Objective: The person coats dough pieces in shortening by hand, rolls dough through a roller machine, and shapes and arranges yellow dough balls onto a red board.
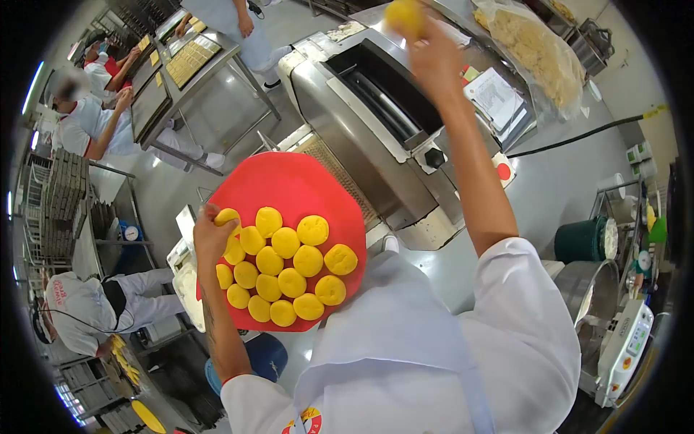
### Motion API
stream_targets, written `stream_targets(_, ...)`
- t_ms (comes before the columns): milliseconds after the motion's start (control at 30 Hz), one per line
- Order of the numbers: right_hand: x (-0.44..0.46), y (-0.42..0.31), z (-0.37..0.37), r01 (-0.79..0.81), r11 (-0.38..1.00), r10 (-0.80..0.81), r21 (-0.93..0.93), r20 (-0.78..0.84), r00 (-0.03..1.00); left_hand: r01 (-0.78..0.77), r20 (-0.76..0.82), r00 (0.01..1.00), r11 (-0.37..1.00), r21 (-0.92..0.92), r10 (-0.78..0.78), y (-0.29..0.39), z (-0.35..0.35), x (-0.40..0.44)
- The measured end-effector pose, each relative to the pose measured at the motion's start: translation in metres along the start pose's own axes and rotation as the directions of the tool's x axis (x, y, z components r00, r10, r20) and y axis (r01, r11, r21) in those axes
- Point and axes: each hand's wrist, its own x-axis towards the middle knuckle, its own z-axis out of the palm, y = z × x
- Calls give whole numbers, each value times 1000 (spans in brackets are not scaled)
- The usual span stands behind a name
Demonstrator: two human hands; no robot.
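Several round yellow dough pieces lie on a red round board in front of me. At the board's left edge my left hand is closed on one yellow dough piece. My right hand is raised above the steel machine, near its dark opening with a roller. It holds another yellow dough piece, somewhat blurred, at the top of the view.
Right of the machine are a clear bag of dough and papers. Co-workers stand at a steel table at the upper left; another person is at lower left. A green bucket and scale are at right.
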Motion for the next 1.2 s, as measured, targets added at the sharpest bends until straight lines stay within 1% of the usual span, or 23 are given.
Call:
stream_targets(33, -21, 27, 31, 227, 939, -209, -257, 96, 973, -23, -77, 997, 996, -91, 16, 21, -4, -5)
stream_targets(100, -61, 21, 37, 98, 989, -95, -109, 34, 995, -117, -160, 984, 964, -238, 80, 77, -9, -10)
stream_targets(167, -95, -59, 5, -380, 790, 166, 481, 429, 888, -189, -180, 974, 925, -329, 135, 128, -3, -13)
stream_targets(200, -117, -84, 2, -389, 732, 32, 559, 542, 840, -127, -71, 992, 879, -459, 106, 160, 10, -18)
stream_targets(267, -118, -97, -4, -420, 639, -41, 644, 574, 818, -88, 20, 991, 774, -627, 129, 220, 48, -25)
stream_targets(333, -90, -87, -17, -453, 597, 125, 663, 480, 868, -158, -70, 986, 689, -708, 153, 241, 62, -27)
stream_targets(367, -74, -63, -18, -203, 707, 102, 677, 186, 977, -201, -144, 980, 649, -734, 140, 245, 63, -26)
stream_targets(400, -57, -47, -30, -222, 732, 203, 644, 105, 973, -166, -111, 985, 574, -802, 130, 242, 64, -23)
stream_targets(467, -32, -5, -44, -82, 928, 132, 363, -117, 984, 9, 62, 989, 372, -928, 131, 219, 63, -14)
stream_targets(533, -46, 42, -33, 69, 993, -83, 93, 160, 984, 334, 341, 915, 69, -940, 217, 179, 70, -4)
stream_targets(567, -54, 55, -28, 173, 985, -157, -24, 307, 939, 359, 362, 920, 52, -932, 150, 178, 76, -10)
stream_targets(633, -77, 47, -41, 54, 998, -41, -36, 285, 958, 400, 401, 916, 12, -916, 24, 189, 94, -28)
stream_targets(700, -106, 16, -56, -224, 955, 129, 192, 413, 902, 297, 330, 931, 200, -934, 158, 205, 113, -36)
stream_targets(767, -128, -42, -57, -674, 566, 225, 474, 698, 680, 218, 293, 925, 295, -930, 241, 227, 123, -48)
stream_targets(867, -113, -53, -43, -491, 687, 138, 535, 568, 812, -78, 29, 960, 366, -927, 278, 244, 127, -47)
stream_targets(900, -86, -58, -50, -406, 711, 187, 574, 402, 896, -207, -97, 956, 405, -890, 277, 241, 130, -43)
stream_targets(967, -37, -46, -45, -269, 741, 310, 615, 42, 950, -391, -180, 918, 739, -548, 352, 176, 96, -15)
stream_targets(1000, -15, -31, -38, -28, 833, 139, 553, -160, 977, -416, -189, 908, 856, -307, 374, 142, 79, -3)
stream_targets(1033, 0, -21, -35, 6, 896, 62, 445, -138, 989, -345, -160, 928, 938, -23, 337, 108, 68, 1)
stream_targets(1100, 0, -12, -4, 97, 984, -83, 152, -95, 992, -151, -77, 982, 963, 225, 172, 40, 60, -4)
stream_targets(1133, -20, 30, 36, 184, 982, -181, -35, 72, 981, -58, -47, 996, 934, 353, 80, 16, 62, -10)
stream_targets(1167, -38, 52, 56, 291, 936, -239, -196, 252, 938, -105, 0, 994, 949, 296, 110, -3, 67, -14)
stream_targets(1200, -50, 50, 53, 207, 969, -169, -138, 248, 954, -139, 40, 990, 962, 233, 134, -21, 71, -16)
